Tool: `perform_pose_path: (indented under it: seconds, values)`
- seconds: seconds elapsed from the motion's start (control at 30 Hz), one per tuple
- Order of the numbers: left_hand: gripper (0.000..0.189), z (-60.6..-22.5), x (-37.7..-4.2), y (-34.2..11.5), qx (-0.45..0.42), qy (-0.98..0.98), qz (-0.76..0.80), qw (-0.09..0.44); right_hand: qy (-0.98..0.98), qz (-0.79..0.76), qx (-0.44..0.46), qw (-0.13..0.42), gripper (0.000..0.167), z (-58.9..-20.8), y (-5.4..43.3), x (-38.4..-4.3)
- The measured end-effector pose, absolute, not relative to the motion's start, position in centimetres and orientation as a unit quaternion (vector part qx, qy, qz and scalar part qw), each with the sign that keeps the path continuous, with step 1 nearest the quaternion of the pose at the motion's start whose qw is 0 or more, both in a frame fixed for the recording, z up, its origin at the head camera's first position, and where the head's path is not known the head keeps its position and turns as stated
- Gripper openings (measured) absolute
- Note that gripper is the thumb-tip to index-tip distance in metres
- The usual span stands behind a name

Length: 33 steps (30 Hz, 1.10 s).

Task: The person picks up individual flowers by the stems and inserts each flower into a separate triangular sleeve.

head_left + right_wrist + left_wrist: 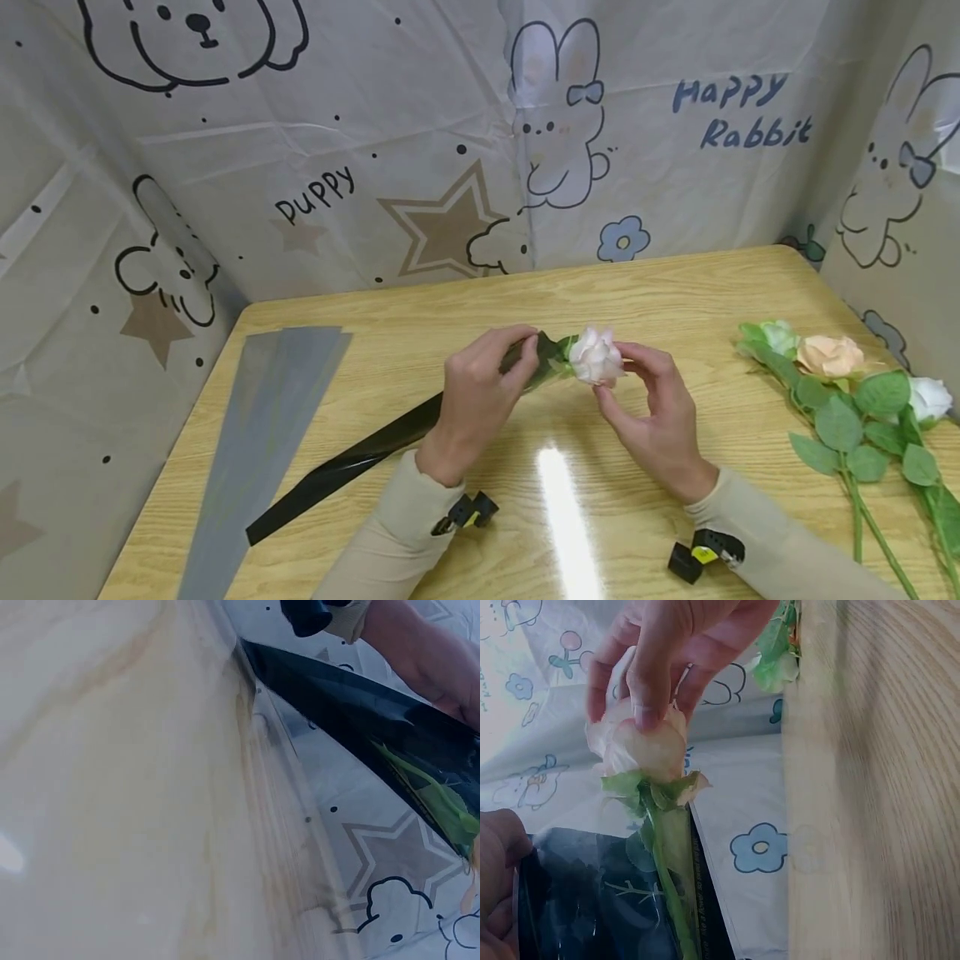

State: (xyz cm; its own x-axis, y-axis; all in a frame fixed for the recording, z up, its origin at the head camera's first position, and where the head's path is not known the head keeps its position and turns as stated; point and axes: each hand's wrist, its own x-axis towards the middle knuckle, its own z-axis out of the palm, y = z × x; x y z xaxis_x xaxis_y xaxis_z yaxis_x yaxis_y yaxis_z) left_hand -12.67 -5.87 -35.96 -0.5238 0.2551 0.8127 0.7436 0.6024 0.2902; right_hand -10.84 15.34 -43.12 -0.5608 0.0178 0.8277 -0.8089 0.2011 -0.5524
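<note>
A pale pink rose (595, 356) pokes out of the wide end of a long black flower sleeve (360, 454) with a clear front. Its green stem (667, 889) runs down inside the sleeve in the left wrist view. My left hand (480, 396) pinches the sleeve near its opening, just below the bloom. With thumb and fingertips, my right hand (656, 417) holds the rose's petals from the other side. The sleeve's narrow end slants down toward the table's near left.
A fanned stack of grey flower sleeves (262, 442) lies at the table's left. On the right lie a peach rose (830, 357), a white rose (930, 400) and leafy stems (840, 425). A printed cloth (420, 108) hangs behind the wooden table (637, 292).
</note>
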Motion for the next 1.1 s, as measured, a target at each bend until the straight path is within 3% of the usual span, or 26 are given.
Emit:
perform_pose_path:
  seconds: [0.1, 0.57, 1.1]
  values:
    - [0.01, -36.1, -12.6, -5.7, -0.317, -0.809, -0.323, 0.376, -0.676, 0.556, 0.304, 0.375, 0.048, -43.3, 15.4, -11.0]
    - [0.006, -36.6, -12.4, -4.9, -0.362, -0.81, -0.303, 0.349, -0.639, 0.583, 0.35, 0.358, 0.058, -43.4, 15.8, -11.0]
    - [0.006, -37.0, -12.1, -4.4, -0.388, -0.813, -0.292, 0.321, -0.606, 0.638, 0.352, 0.317, 0.053, -42.9, 16.1, -11.0]
